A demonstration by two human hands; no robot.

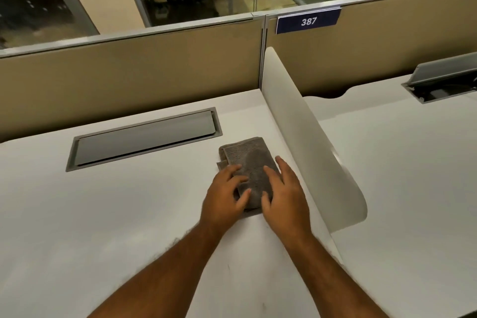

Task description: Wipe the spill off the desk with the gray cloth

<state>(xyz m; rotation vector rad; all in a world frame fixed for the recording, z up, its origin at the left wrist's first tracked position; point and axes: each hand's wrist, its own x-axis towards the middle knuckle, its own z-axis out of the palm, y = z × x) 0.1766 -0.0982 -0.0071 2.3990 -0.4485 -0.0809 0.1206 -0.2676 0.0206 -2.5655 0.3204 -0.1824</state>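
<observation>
A folded gray cloth lies on the white desk, close to the desk's right side. My left hand rests on the cloth's near left edge, fingers curled over it. My right hand lies flat on the cloth's near right part, fingers spread. Both hands press on the near half of the cloth; its far half is uncovered. I can see no spill on the desk surface.
A white curved divider stands just right of the cloth. A gray cable flap is set into the desk at the back left. A tan partition wall with a blue "387" label runs behind. Another desk lies to the right.
</observation>
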